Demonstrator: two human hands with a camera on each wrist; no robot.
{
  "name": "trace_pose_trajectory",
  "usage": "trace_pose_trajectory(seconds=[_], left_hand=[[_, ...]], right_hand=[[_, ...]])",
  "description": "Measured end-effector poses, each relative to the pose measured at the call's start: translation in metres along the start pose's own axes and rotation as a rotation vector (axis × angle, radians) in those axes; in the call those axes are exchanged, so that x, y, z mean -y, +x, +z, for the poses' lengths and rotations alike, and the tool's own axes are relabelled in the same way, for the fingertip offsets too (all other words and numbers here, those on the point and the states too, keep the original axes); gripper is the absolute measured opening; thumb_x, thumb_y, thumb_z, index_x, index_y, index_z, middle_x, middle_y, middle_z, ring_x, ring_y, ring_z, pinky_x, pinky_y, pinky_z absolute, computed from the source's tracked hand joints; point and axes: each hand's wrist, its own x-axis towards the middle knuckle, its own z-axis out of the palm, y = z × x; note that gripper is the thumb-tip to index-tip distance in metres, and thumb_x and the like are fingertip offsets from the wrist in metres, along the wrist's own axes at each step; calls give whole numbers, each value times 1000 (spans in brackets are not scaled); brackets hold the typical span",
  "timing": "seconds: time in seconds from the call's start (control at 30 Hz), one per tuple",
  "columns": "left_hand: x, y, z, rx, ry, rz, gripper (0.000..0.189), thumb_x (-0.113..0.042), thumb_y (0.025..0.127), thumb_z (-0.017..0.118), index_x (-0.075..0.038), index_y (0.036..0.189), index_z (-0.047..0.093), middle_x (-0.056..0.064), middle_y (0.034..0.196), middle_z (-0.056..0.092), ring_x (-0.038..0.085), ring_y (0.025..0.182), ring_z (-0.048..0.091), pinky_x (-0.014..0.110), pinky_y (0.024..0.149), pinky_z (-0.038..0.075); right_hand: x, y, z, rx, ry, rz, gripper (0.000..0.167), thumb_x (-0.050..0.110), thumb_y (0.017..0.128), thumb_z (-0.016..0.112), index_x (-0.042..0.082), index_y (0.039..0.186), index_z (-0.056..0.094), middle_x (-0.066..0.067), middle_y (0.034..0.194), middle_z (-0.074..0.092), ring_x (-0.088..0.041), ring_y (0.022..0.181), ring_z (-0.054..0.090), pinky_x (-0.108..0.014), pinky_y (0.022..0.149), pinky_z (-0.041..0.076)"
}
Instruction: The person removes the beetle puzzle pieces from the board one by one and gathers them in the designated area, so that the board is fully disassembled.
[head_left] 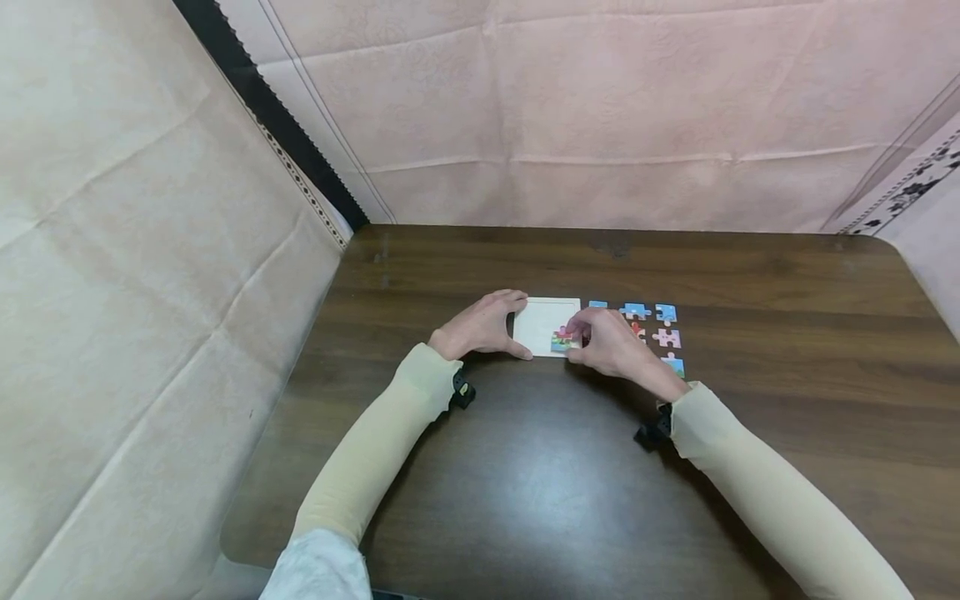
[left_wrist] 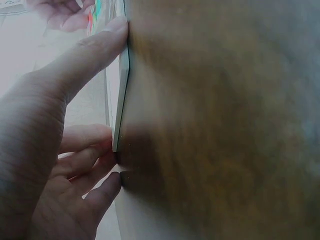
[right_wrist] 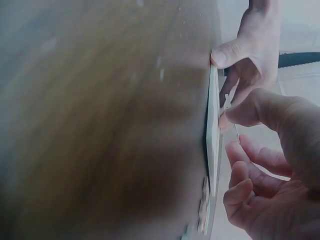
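Note:
A shallow white puzzle tray (head_left: 543, 321) lies flat on the table. My left hand (head_left: 483, 326) spans its left side, thumb at the near edge and fingertips at the far corner, holding it. Over the tray's near right corner, my right hand (head_left: 613, 343) pinches a thin puzzle piece (right_wrist: 228, 102) between thumb and fingers. In the right wrist view that piece is tilted and seen edge-on above the tray. Colourful green and pink puzzle pieces (head_left: 560, 340) show in the corner beside the right fingertips; the fingers hide part of them.
Several loose puzzle pieces lie right of the tray, including a blue one (head_left: 665, 313), a pink one (head_left: 666, 337) and a blue-green one (head_left: 673, 364). The right hand partly covers others. Pale cloth (head_left: 600, 108) hangs behind the brown table (head_left: 787, 350).

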Motion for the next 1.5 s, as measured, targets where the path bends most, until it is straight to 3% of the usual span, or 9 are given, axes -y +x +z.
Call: trace_pose_trajectory(seconds=[0.6, 0.93, 1.3, 1.5], left_hand=[[5, -4, -3, 8, -13, -21, 105, -54, 85, 92, -9, 167, 44, 8, 179, 37, 29, 169, 31, 47, 138, 31], [7, -6, -4, 3, -29, -12, 104, -52, 86, 92, -8, 167, 44, 8, 179, 37, 30, 168, 31, 49, 137, 30], [8, -5, -3, -1, -34, -9, 104, -51, 86, 92, -8, 167, 43, 8, 179, 37, 30, 169, 31, 49, 137, 30], [9, -5, -4, -6, -35, -6, 104, -51, 86, 93, -8, 167, 43, 8, 179, 37, 30, 169, 30, 49, 137, 31]], right_hand=[[-25, -28, -16, -21, -24, 41, 29, 8, 88, 86, 0, 114, 78, -15, 103, 73, -27, 93, 61, -40, 86, 55], [-31, -33, -15, -16, -36, -2, 23, 7, 85, 86, 2, 106, 81, -13, 101, 75, -25, 92, 62, -36, 82, 52], [-32, -31, -16, 32, -52, 21, 25, 7, 86, 86, 4, 110, 82, -14, 109, 78, -26, 96, 64, -43, 87, 55], [-30, -30, -19, 68, -52, 48, 25, 10, 89, 87, 3, 113, 83, -15, 113, 79, -30, 105, 70, -53, 95, 59]])
